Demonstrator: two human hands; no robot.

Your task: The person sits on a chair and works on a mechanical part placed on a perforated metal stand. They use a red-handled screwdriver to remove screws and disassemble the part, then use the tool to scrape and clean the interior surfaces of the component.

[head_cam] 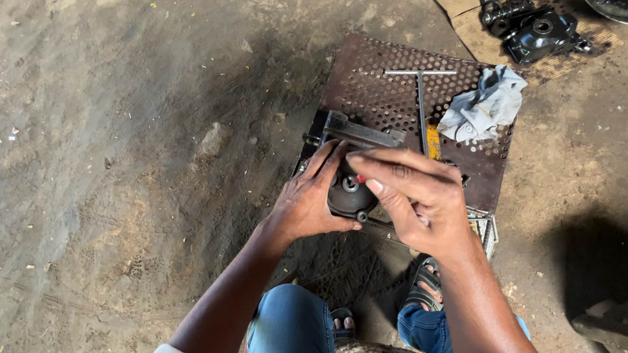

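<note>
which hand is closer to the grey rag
Right. The right hand sits just below the rag; the left hand is farther off, across the black part.

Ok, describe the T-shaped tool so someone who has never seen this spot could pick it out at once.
Find the rusty perforated metal plate lying on the dirt floor in front of the seated person. On its far half, beyond both hands and the dark round metal part they grip, lies the T-handle tool. It is the only thin bare-steel rod with a crossbar, just left of the crumpled grey rag.

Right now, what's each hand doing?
Left hand: gripping the round black metal engine part.
Right hand: pinching a small red-tipped piece over it.
</note>
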